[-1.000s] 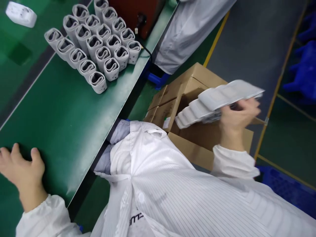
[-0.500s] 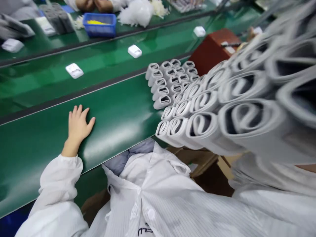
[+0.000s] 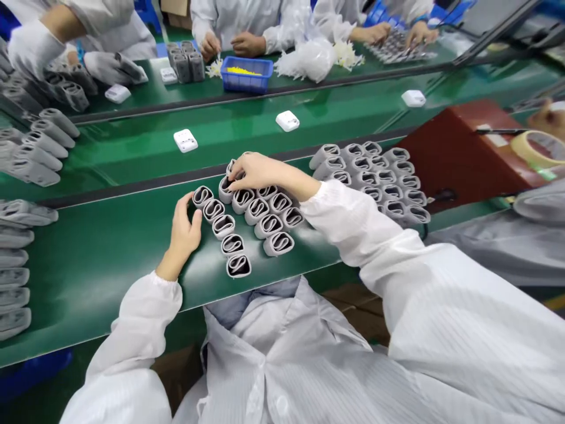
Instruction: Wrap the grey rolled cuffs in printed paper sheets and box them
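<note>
Several rolled grey cuffs (image 3: 269, 226) stand on end in slanted rows on the green table before me. My left hand (image 3: 184, 232) is at the left end of the nearest row, fingers apart, its fingertips against the outermost cuff (image 3: 203, 196). Behind that row, my right hand (image 3: 253, 172) reaches across the group. Its thumb and fingers close round a grey cuff (image 3: 225, 189) at the far left corner, and it partly hides the cuffs beneath it.
More rolled cuffs (image 3: 364, 179) are grouped at the right, beside a brown box (image 3: 445, 153) with a tape roll (image 3: 538, 148). Further cuffs (image 3: 15, 265) line the left. White devices (image 3: 185, 141) lie on the belt beyond. Co-workers' hands (image 3: 248, 45) are around a blue bin (image 3: 246, 82).
The large bundle of cuffs at the right has come down onto the table in front of me. My right hand has come into sight over it; my left now touches its left end. The view has shifted.
</note>
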A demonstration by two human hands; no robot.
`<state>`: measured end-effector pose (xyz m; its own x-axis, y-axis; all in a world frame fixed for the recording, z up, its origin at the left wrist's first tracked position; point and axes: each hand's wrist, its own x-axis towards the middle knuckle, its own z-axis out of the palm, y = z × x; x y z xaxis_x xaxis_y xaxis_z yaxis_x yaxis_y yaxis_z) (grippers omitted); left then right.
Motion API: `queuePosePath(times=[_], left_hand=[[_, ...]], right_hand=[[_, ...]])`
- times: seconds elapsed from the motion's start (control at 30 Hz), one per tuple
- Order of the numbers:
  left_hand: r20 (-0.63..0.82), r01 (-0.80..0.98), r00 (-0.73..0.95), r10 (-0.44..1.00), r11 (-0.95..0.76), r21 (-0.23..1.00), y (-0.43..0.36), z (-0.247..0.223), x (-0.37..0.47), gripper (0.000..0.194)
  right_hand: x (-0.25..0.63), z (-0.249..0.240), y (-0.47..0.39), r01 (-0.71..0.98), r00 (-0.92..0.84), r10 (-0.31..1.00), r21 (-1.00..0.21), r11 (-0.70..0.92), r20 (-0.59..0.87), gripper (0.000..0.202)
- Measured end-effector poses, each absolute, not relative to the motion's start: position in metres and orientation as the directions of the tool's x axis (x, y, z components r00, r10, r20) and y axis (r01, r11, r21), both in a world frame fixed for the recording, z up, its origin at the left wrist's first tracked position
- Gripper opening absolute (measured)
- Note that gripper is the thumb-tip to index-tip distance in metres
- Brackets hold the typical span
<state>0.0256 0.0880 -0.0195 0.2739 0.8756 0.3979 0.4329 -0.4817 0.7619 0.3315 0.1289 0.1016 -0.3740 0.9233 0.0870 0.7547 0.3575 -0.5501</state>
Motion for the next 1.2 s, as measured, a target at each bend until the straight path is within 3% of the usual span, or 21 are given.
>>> queuePosePath(times=[0.13, 0.27, 0.47, 0.67, 0.8, 0.93, 1.07, 1.2], left_hand=[[0.366, 0.423, 0.285, 0.886, -0.459, 0.781, 0.084, -0.031, 0.026, 0.091], [0.349, 0.441, 0.273, 0.896, -0.439, 0.783, 0.083, -0.036, 0.023, 0.091], [0.304, 0.415, 0.219, 0.927, -0.370, 0.831, 0.088, -0.035, 0.030, 0.091], [0.261, 0.339, 0.086, 0.961, -0.275, 0.900, 0.075, -0.034, 0.056, 0.086], [0.217, 0.360, -0.004, 0.976, -0.201, 0.911, 0.047, -0.035, 0.060, 0.091], [0.160, 0.352, 0.101, 0.982, -0.185, 0.918, 0.035, -0.037, 0.049, 0.105], [0.117, 0.324, 0.203, 0.972, -0.180, 0.929, 0.041, -0.032, 0.017, 0.104], [0.158, 0.435, 0.105, 0.982, -0.188, 0.881, 0.034, -0.005, -0.014, 0.092]], right_hand=[[0.389, 0.089, 0.098, 0.888, -0.140, 0.974, -0.412, 0.204, 0.179, 0.037], [0.464, 0.059, 0.051, 0.966, 0.048, 0.985, -0.258, -0.003, 0.166, 0.045], [0.538, 0.037, 0.013, 0.933, -0.051, 0.995, -0.350, 0.080, 0.090, 0.046], [0.573, 0.042, 0.005, 0.951, -0.114, 0.992, -0.281, 0.126, 0.062, 0.044], [0.545, 0.042, -0.004, 0.946, -0.125, 0.988, -0.289, 0.147, 0.094, 0.051], [0.495, 0.041, -0.013, 0.930, -0.090, 0.996, -0.357, 0.092, 0.020, 0.065], [0.461, 0.039, -0.013, 0.906, 0.053, 0.998, -0.422, -0.042, 0.015, 0.060], [0.434, 0.042, -0.011, 0.916, 0.136, 0.985, -0.393, -0.083, 0.110, 0.058]])
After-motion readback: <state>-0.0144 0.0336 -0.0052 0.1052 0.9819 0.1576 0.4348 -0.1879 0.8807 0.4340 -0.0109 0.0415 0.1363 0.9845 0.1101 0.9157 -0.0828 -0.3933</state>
